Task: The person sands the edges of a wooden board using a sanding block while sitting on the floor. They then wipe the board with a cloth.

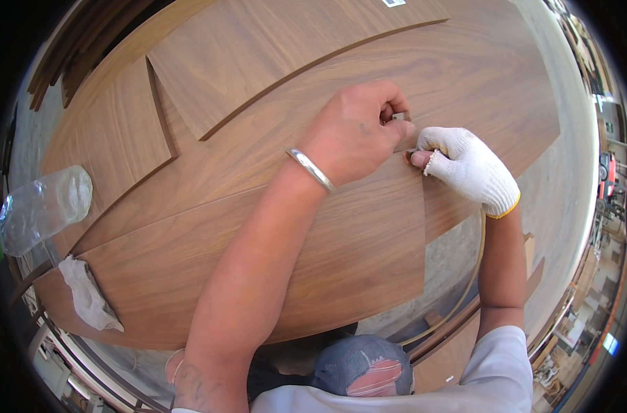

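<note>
My left hand [358, 131], bare with a silver bracelet on the wrist, is closed on a small pale tool [399, 117] at the right edge of a brown wood-veneer panel [341, 248]. My right hand [468, 168] wears a white knit glove with a yellow cuff. Its fingertips pinch a thin edge strip [411, 155] right beside my left hand, the two hands nearly touching. From there the thin strip [480, 255] curves down past the panel's edge toward the floor.
Several veneered panels [258, 62] lie stacked and overlapping under my hands. A clear plastic bottle [45, 206] lies at the left, and a white rag [86, 292] sits on the panel's lower left corner. Dark wooden strips [72, 62] lean at the upper left. My knee in torn jeans [365, 365] is below.
</note>
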A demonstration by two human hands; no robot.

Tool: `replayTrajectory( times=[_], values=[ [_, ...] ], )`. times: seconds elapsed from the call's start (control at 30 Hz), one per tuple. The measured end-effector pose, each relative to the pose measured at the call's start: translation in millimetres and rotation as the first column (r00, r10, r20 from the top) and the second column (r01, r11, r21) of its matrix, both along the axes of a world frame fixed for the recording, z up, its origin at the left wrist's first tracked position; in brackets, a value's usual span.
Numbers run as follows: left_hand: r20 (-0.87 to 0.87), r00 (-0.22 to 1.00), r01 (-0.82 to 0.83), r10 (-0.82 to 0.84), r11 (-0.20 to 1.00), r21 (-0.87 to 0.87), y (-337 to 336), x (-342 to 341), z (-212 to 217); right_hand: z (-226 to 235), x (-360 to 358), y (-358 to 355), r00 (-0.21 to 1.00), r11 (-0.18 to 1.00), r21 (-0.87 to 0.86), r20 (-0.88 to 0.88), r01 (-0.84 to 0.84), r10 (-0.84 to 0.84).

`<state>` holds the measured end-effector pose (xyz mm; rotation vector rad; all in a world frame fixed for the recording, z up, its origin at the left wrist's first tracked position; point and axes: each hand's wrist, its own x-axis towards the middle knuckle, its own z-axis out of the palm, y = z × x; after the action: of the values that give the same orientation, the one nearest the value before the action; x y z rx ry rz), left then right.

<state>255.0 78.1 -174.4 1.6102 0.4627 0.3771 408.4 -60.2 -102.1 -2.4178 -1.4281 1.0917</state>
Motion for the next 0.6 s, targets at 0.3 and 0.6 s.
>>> replayTrajectory(
  times=[0.3,0.6],
  values=[
    [0.009,1.000,0.011,-0.011,1.000,0.017,-1.0,0.3,-1.5,-2.1,1.0,3.3,0.999,0.999,-0.033,-0.034,0.016,-0.017],
    [0.003,1.000,0.005,-0.004,1.000,-0.006,-4.3,-0.8,-3.4,0.5,2.9,19.0,0.998,0.986,-0.159,0.024,-0.048,0.052]
  ],
)
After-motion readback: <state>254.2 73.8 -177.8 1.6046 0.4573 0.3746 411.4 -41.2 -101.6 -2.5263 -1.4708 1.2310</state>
